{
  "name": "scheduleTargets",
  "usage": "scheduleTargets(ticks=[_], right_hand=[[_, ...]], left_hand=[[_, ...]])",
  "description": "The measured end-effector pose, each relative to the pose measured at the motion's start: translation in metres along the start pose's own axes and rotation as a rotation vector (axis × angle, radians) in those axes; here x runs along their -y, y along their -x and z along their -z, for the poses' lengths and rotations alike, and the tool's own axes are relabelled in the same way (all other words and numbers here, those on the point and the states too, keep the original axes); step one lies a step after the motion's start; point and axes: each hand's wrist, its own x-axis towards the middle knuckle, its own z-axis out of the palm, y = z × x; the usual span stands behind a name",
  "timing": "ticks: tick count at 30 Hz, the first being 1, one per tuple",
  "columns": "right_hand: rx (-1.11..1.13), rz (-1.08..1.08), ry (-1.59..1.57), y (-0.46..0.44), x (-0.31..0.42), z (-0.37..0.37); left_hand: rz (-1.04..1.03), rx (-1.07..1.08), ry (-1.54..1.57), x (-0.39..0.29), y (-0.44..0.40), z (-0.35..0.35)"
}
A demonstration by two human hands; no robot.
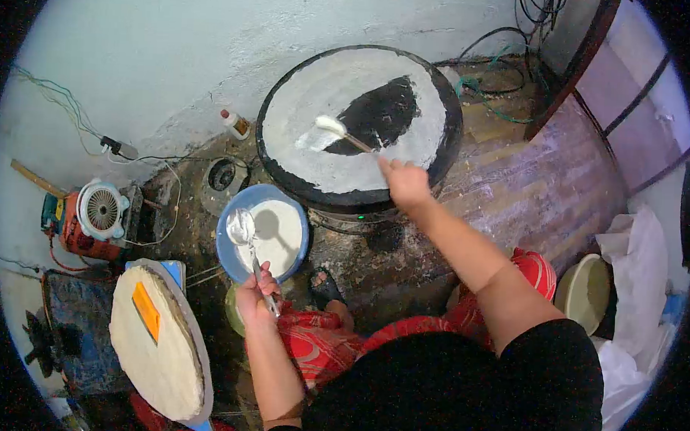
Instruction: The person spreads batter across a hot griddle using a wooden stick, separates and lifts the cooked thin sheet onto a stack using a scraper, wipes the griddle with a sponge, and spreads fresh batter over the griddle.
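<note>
My left hand [257,294] grips the handle of a metal ladle [242,229], its batter-coated bowl held over a blue basin [222,242] of white batter [281,247]. My right hand [407,183] is closed round the wooden handle of a spreader [357,143] whose head is covered with batter. That head rests on or just above a large round black griddle [360,204]. White batter [300,92] coats most of the griddle in a thin layer, and a bare dark patch [383,110] shows right of the spreader head.
At lower left stands a stack of round flatbreads [150,361] with an orange flat object [145,311] on top. A small bottle [236,125] is by the wall. An orange machine [82,233], cables [510,69], a pale basin [584,292] and white cloth [636,256] lie around.
</note>
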Motion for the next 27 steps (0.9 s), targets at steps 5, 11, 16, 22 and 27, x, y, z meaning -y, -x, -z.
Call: scheduleTargets(ticks=[5, 11, 16, 22, 27], right_hand=[[-0.012, -0.236, -0.357, 0.002, -0.005, -0.005], [0.076, -0.100, -0.046, 0.001, -0.043, 0.002], [0.017, -0.377, -0.354, -0.022, -0.050, 0.011], [0.011, -0.213, -0.181, -0.008, -0.057, -0.003], [-0.011, -0.402, -0.152, -0.018, -0.075, 0.005]], left_hand=[[0.013, -0.014, 0.013, 0.001, 0.004, -0.003], [0.041, 0.000, 0.021, 0.002, 0.003, -0.005], [0.004, -0.066, -0.006, 0.006, 0.004, -0.014], [-0.038, -0.111, -0.062, 0.009, 0.001, -0.018], [-0.023, -0.109, -0.044, 0.008, 0.000, -0.018]])
